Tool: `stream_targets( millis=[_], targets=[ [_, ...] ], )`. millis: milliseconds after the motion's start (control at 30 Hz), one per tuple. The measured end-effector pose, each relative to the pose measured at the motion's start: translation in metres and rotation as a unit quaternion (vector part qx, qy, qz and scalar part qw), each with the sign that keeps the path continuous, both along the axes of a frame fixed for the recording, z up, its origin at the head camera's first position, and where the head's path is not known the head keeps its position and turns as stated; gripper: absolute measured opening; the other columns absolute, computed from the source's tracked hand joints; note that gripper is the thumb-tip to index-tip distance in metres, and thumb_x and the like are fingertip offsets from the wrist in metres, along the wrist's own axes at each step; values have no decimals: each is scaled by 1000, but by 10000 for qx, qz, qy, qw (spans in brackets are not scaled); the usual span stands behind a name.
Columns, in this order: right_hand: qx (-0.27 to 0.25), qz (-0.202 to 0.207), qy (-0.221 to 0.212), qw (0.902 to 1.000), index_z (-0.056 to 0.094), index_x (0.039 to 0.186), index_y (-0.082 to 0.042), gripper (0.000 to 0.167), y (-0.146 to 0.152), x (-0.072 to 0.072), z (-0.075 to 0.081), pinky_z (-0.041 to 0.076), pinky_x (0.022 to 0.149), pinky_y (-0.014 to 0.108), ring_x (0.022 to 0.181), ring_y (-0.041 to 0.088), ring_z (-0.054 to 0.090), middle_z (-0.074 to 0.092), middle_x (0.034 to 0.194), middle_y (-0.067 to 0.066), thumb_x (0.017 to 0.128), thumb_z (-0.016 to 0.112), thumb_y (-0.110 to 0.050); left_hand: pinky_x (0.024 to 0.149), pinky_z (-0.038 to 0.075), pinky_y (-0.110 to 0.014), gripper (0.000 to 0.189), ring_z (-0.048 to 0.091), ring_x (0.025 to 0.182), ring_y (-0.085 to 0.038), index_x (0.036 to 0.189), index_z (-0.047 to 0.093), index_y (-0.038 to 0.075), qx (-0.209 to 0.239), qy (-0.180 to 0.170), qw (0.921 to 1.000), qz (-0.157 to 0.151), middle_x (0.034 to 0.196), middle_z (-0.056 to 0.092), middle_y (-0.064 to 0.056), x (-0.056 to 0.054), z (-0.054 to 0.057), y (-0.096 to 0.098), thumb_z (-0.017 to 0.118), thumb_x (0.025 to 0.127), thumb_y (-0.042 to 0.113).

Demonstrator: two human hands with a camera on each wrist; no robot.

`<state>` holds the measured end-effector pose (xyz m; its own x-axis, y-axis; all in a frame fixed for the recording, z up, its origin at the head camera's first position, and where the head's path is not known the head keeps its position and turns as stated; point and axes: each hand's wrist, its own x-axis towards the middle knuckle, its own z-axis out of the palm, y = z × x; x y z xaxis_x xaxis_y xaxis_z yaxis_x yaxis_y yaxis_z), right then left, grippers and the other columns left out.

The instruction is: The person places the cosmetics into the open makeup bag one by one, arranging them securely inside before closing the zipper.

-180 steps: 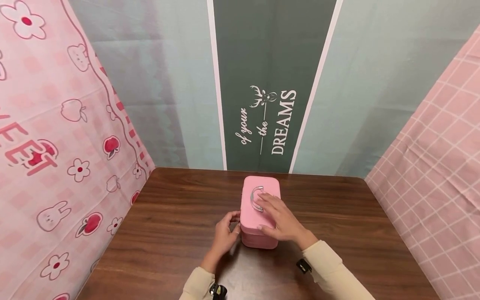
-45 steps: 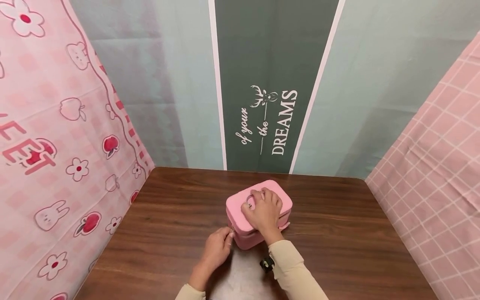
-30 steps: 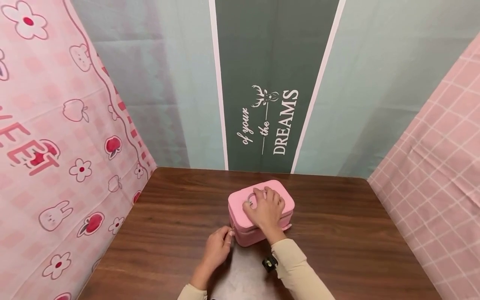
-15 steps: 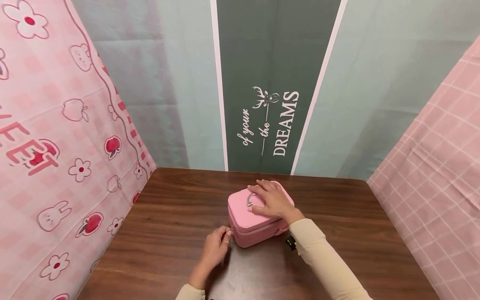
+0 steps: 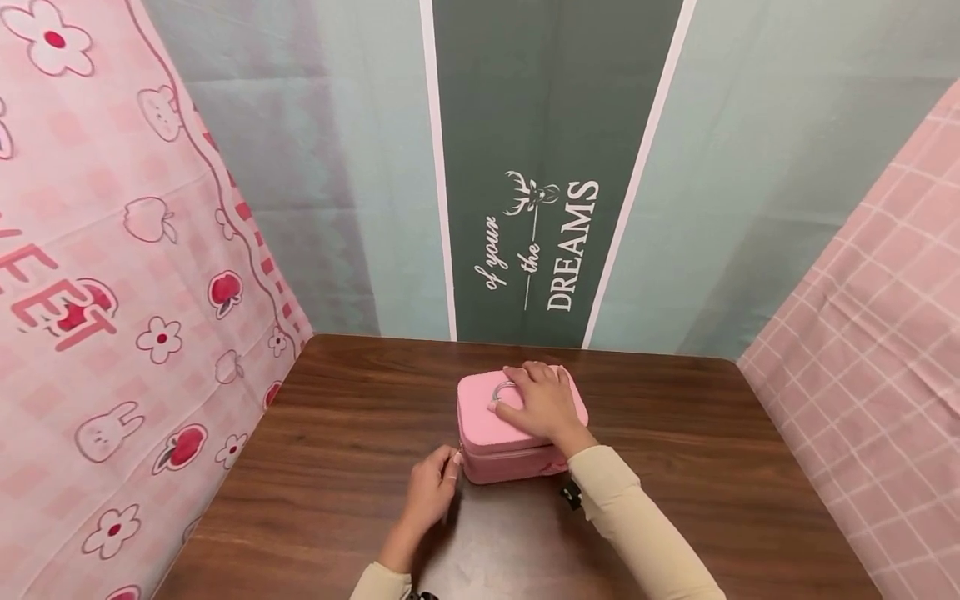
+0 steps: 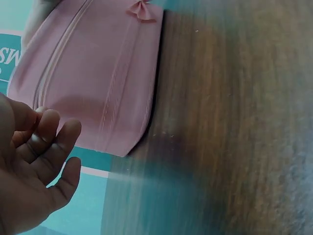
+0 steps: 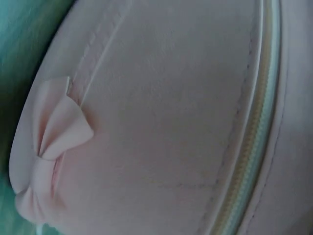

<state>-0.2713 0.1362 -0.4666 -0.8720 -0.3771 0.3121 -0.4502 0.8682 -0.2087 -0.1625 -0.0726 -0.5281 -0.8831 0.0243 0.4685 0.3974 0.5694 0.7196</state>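
Observation:
A pink zip-up case (image 5: 480, 427) stands upright on the table, its lid down, with a silver handle (image 5: 498, 392) on top. At its near left corner, my left hand (image 5: 431, 487) pinches the zipper pull at the seam; fingers and thumb hide the pull itself. The left wrist view shows that left hand (image 6: 34, 166) at the end of the zipper line, its other fingers loosely bent. My right hand (image 5: 546, 404) rests spread on the lid, thumb beside the handle. A pink bow (image 7: 63, 127) and the zipper (image 7: 252, 147) fill the right wrist view.
The case sits toward the back of a brown wood-grain table (image 5: 337, 433). Behind it hangs a green curtain (image 5: 555, 100) with white lettering. Pink printed cloth (image 5: 150, 275) hangs at the left, and pink checked cloth (image 5: 885, 292) at the right.
Over six seconds the case has turned from end-on to nearly sideways. My right hand has flattened from a curled hold around the handle onto the lid. My left hand stays at the corner.

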Motion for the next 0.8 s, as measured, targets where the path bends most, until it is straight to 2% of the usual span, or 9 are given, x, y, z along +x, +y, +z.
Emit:
stream_targets(
  millis=[167,300,533,800],
  targets=[
    [-14,-798,-113,9967,54,131,-19,75,-11,6,1,14,98,63,122,32,38,50,127,14,76,50,-70,52,38,-26,10,45,57,-7,78,60,11,-93,-20,9998,167,61,46,13,-3,2,-1,60,87,7],
    [-117,-1213,-139,9925,54,130,-18,75,-17,10,0,9,97,66,124,33,36,49,127,15,75,51,-69,52,39,-27,11,46,57,-8,78,60,11,-149,-116,9995,234,62,48,12,-5,3,-1,59,88,8],
    [-235,-1754,-171,9841,54,126,-18,77,-29,12,-1,4,95,68,121,31,34,48,121,15,75,44,-75,52,40,-31,11,47,56,-12,76,59,12,-263,-69,9986,455,60,47,11,-8,6,0,59,87,8],
    [-243,-2132,-100,9766,55,123,-15,75,-34,15,-3,-1,90,73,120,33,36,50,117,16,75,46,-72,52,41,-34,8,48,56,-15,78,60,12,-408,-120,9977,525,61,49,9,-9,5,7,60,85,8]
  ],
)
